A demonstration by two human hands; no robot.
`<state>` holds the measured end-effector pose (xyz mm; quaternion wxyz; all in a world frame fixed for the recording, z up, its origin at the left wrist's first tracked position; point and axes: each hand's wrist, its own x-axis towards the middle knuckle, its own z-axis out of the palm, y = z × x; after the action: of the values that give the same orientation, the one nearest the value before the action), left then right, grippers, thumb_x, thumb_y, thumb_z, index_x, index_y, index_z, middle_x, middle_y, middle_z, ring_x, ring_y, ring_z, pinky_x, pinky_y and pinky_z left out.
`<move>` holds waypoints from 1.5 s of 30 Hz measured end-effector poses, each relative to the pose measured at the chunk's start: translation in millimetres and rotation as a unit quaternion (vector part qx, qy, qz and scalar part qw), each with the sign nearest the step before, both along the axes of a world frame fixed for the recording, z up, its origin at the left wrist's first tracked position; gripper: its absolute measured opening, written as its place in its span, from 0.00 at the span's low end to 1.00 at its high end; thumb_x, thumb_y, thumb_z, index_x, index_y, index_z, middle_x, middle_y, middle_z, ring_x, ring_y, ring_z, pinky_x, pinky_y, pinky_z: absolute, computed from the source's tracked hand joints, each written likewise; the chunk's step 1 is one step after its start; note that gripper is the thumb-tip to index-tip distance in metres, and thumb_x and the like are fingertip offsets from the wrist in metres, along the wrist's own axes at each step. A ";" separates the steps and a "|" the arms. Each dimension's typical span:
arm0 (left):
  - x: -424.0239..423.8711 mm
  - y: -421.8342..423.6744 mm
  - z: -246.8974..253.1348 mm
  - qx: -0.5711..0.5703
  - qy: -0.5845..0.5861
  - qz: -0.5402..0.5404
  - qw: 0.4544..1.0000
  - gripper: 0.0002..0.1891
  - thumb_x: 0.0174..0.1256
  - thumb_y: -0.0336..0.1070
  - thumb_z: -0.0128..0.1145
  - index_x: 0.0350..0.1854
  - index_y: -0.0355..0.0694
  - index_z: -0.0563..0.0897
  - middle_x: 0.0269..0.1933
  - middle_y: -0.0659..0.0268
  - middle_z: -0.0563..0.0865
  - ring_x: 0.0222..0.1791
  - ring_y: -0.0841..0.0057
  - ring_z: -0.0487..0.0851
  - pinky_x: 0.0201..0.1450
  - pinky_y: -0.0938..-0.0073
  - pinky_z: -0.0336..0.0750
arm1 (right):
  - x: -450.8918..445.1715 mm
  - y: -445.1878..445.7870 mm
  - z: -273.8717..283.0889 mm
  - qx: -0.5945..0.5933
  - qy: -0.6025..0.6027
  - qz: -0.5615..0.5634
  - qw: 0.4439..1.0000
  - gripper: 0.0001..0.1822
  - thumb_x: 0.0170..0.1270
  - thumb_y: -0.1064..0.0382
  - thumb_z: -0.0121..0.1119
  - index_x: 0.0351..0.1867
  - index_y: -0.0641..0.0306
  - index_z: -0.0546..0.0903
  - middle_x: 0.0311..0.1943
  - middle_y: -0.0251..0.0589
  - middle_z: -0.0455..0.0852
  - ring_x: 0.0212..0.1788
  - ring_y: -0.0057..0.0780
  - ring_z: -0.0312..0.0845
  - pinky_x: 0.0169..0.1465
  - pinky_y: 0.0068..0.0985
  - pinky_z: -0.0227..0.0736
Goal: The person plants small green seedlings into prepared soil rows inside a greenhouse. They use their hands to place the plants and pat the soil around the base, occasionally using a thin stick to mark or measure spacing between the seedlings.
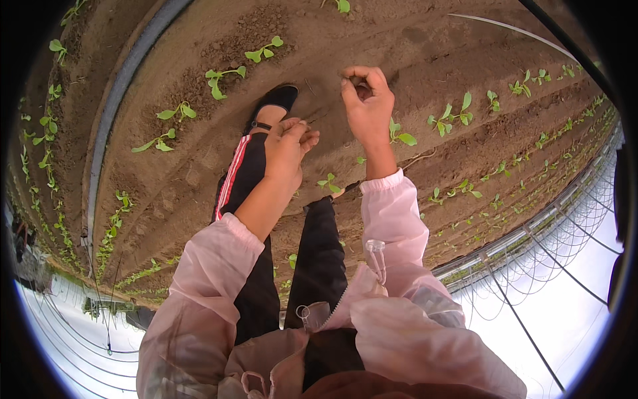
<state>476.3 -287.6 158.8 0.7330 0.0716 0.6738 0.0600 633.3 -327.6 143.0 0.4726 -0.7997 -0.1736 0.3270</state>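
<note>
My left hand [286,149] is in front of my shin and shoe [279,99], its thumb and fingertips bent together. Whether something small lies between them cannot be told. Farther right, my right hand [368,95] is raised over the brown soil with fingers curled and the thumb against the index fingertip; any small thing in it is hidden. Just beside the right wrist grows a green seedling [402,134]. Another seedling [329,183] stands below, between my forearms. Up and left of my left hand is a seedling with broad leaves [217,82].
A dark grey hose or pipe [112,99] curves along the soil at left. Seedling rows [50,124] run beyond it, and further rows [498,169] run at right. A thin pale strip [513,30] lies at upper right. Greenhouse hoops [523,309] stand at the edge.
</note>
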 end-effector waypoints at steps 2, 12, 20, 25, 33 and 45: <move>-8.1 -30.8 48.0 -0.033 -0.023 -0.006 0.999 0.10 0.75 0.31 0.55 0.53 0.32 0.77 0.45 0.56 0.84 0.45 0.66 0.87 0.51 0.69 0.83 | -15.6 -80.3 -0.4 -0.015 0.033 -0.113 0.993 0.08 0.63 0.77 0.62 0.42 0.66 0.84 0.37 0.31 0.81 0.35 0.15 0.76 0.39 0.17 0.74; -38.1 -230.9 63.0 -0.126 -0.052 -0.387 0.912 0.10 0.78 0.36 0.54 0.51 0.35 0.80 0.43 0.60 0.86 0.42 0.70 0.86 0.46 0.70 0.81 | -138.7 -450.1 -117.6 0.035 0.384 -0.668 0.636 0.11 0.75 0.71 0.46 0.54 0.69 0.75 0.44 0.49 0.83 0.47 0.44 0.85 0.55 0.38 0.85; -53.0 -292.7 20.9 -0.053 -0.034 -0.567 0.821 0.11 0.78 0.39 0.55 0.47 0.35 0.81 0.41 0.62 0.86 0.40 0.75 0.85 0.45 0.73 0.80 | -140.4 -441.2 -257.6 -0.265 0.311 -0.595 0.692 0.28 0.62 0.70 0.53 0.66 0.74 0.68 0.63 0.62 0.76 0.66 0.52 0.74 0.63 0.39 0.74; -74.5 -316.4 1.2 -0.065 -0.007 -0.609 0.790 0.11 0.78 0.39 0.55 0.45 0.35 0.82 0.39 0.63 0.86 0.40 0.76 0.85 0.45 0.73 0.79 | -69.2 -457.4 -219.0 -0.342 0.113 -0.444 0.820 0.24 0.62 0.65 0.60 0.60 0.71 0.73 0.61 0.60 0.77 0.62 0.58 0.75 0.65 0.43 0.72; -82.1 -332.7 -17.8 -0.033 -0.006 -0.628 0.778 0.12 0.78 0.40 0.55 0.45 0.35 0.82 0.38 0.63 0.86 0.36 0.76 0.85 0.43 0.74 0.79 | -163.1 -549.1 -243.2 -0.539 0.006 -0.237 0.808 0.18 0.65 0.57 0.65 0.51 0.61 0.75 0.46 0.50 0.86 0.52 0.52 0.80 0.55 0.44 0.76; -88.3 -328.2 -22.3 -0.036 -0.010 -0.624 0.780 0.12 0.78 0.40 0.55 0.45 0.35 0.81 0.38 0.63 0.85 0.34 0.77 0.84 0.39 0.76 0.78 | -60.2 -524.4 -132.2 -0.356 -0.074 -0.363 0.858 0.16 0.78 0.64 0.47 0.62 0.68 0.67 0.36 0.70 0.86 0.40 0.68 0.83 0.42 0.54 0.78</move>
<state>388.1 -615.8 136.5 0.6187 0.4498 0.4760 -0.4338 573.1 -852.0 10.8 0.2267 -0.9415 0.2231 0.1114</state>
